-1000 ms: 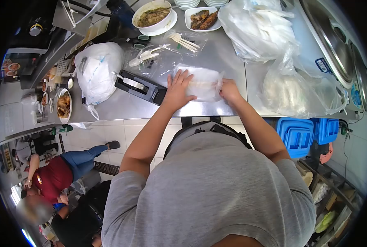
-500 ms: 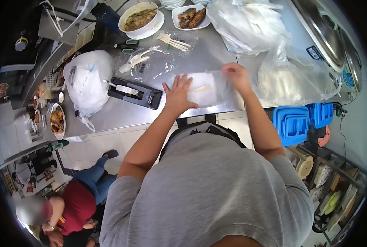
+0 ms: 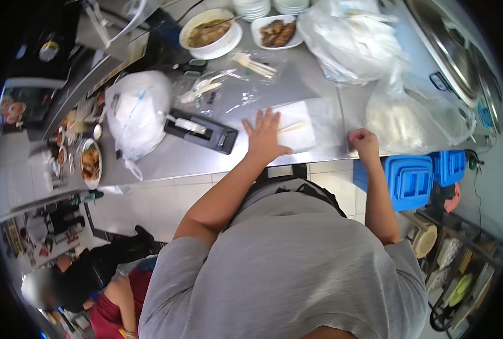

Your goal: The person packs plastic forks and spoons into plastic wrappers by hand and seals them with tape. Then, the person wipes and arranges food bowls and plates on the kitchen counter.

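My left hand point(image 3: 266, 138) lies with spread fingers over the left part of a white napkin point(image 3: 302, 113). A pale wooden utensil point(image 3: 292, 127) rests on the napkin, partly under the fingers. Clear plastic film point(image 3: 329, 118) extends to the right of the napkin. My right hand point(image 3: 365, 147) is closed at the counter's front edge, right of the film, with fingertips pressed together; what they grip, if anything, cannot be made out. A black tape dispenser point(image 3: 220, 138) stands just left of my left hand.
The steel counter point(image 3: 313, 85) holds wrapped wooden cutlery point(image 3: 257, 66), a soup bowl point(image 3: 207, 34), a plate of fried food point(image 3: 277, 33) and white plastic bags point(image 3: 353, 45). Blue bins point(image 3: 409, 181) stand below at right. Two people are at lower left, one in a red shirt point(image 3: 119, 311).
My right hand has moved right and toward the counter's front edge. My left hand stays flat and spread on the napkin. The view has shifted, and a person in black now shows behind.
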Tool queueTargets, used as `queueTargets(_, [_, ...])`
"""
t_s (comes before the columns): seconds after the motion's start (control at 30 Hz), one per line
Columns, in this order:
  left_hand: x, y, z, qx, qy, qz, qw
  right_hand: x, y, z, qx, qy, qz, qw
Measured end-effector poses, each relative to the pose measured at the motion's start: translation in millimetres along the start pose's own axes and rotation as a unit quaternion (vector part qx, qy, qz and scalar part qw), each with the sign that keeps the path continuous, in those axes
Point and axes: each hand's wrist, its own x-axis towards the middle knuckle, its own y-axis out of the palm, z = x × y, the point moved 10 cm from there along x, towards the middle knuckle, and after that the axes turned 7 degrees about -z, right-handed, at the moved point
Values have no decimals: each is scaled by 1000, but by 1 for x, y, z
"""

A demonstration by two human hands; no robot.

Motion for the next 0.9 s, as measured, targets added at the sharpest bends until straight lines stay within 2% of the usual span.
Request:
queueTargets(0.03, [0,-2,-4,2,0,-1,1000,0,-26,3,-64,-14,-99,993])
queueTargets(0.07, [0,-4,-7,7,6,-4,1000,-9,-35,24,15,-100,-191,976])
queueTargets(0.1, [-1,-4,-10,14,12,-6,1000,-23,-20,60,94,-175,-195,961])
queueTargets(0.13, [1,-1,-12,12,9,-6,1000,-41,8,104,173,-208,-128,954])
queueTargets(0.17, [2,3,-14,11,5,-7,1000,-57,44,140,141,-275,-54,949])
queueTargets(0.2, [4,7,-14,11,1,-9,1000,-75,74,165,178,-307,24,935])
queueTargets(0.27, [5,22,-12,103,73,-131,983,-83,127,194,31,-384,81,919])
queueTargets(0.3, [1,22,-15,149,107,-193,964,-69,139,175,-33,-382,58,922])
queueTargets(0.33, [3,25,-8,63,30,-33,997,-51,155,150,-95,-379,37,920])
queueTargets(0.43, [-1,9,-9,58,-3,23,998,-14,129,100,-265,-331,11,906])
queueTargets(0.5, [-1,6,-10,53,-4,17,998,-9,99,91,-208,-345,-16,915])
queueTargets(0.57, [3,7,-10,66,-5,30,997,-22,88,115,-162,-384,1,909])
queueTargets(0.7, [1,6,-13,69,-1,28,997,-36,105,139,-105,-428,23,898])
queueTargets(0.73, [3,5,-15,74,0,26,997,-28,111,125,-87,-397,22,913])
queueTargets(0.83, [5,2,-17,69,0,14,997,-25,109,112,-39,-420,57,905])
queueTargets(0.9, [4,4,-17,66,2,13,998,-25,102,108,-40,-413,36,909])
